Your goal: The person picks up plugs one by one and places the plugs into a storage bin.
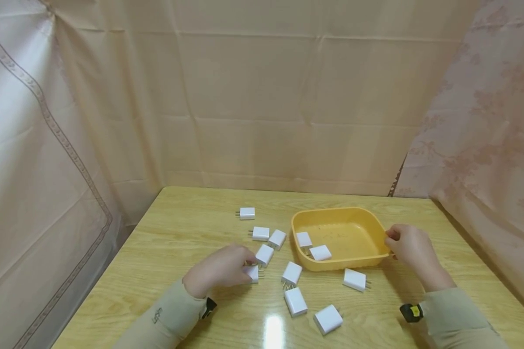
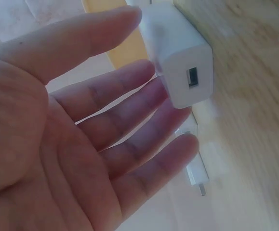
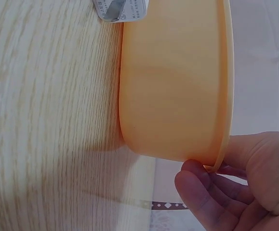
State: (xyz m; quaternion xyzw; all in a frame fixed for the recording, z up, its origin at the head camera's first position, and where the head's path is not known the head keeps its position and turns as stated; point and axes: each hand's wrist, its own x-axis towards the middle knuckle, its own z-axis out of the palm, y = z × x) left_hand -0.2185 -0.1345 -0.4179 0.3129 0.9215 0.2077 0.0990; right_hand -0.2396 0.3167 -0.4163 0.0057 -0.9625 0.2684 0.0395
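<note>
My left hand (image 1: pixel 224 265) reaches over a white plug charger (image 1: pixel 253 274) lying on the table. In the left wrist view its fairly straight fingers (image 2: pixel 129 108) come up to the side of the charger (image 2: pixel 187 62), with the thumb spread apart from them; whether they touch it is hard to tell. My right hand (image 1: pixel 412 247) pinches the rim of a yellow plastic basket (image 1: pixel 351 264) at its right end, thumb on one side and fingers on the other. Two white chargers (image 1: pixel 320 252) lie inside the basket, at its left.
More white chargers lie about the wooden table (image 1: pixel 192 218): one (image 1: pixel 247 213) at the back, several left of the basket, others (image 1: pixel 328 319) near the front. One charger (image 1: pixel 354 280) lies just in front of the basket. Cloth curtains (image 1: pixel 288 97) enclose the table.
</note>
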